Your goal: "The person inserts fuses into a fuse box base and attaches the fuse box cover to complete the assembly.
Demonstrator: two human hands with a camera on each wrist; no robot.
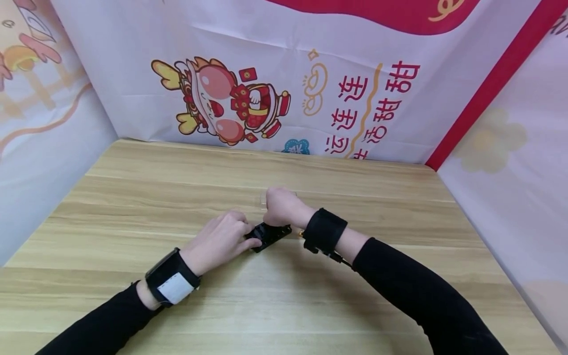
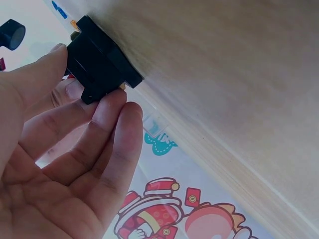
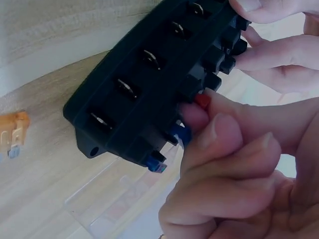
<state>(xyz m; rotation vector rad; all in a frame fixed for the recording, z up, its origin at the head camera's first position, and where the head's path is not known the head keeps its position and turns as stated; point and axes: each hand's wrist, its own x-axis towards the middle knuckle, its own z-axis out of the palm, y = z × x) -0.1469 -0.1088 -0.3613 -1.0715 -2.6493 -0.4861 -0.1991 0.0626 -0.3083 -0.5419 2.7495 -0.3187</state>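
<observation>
While fingers (image 2: 110, 105) grip a block (image 2: 97, 62), an orange fuse (image 3: 14, 130) lies nearby.

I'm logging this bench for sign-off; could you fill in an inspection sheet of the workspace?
Surface: light wood-grain table.
Job's things: black block with metal tabs; red piece and blue pieces at it; orange piece apart.
Clutter: clear plastic piece, partly behind the right hand.
Hands: left hand grips the block; right pinches the red piece.
Cables: black cable by right wrist strap.
Surroundings: printed cloth, cartoon figure.
</observation>
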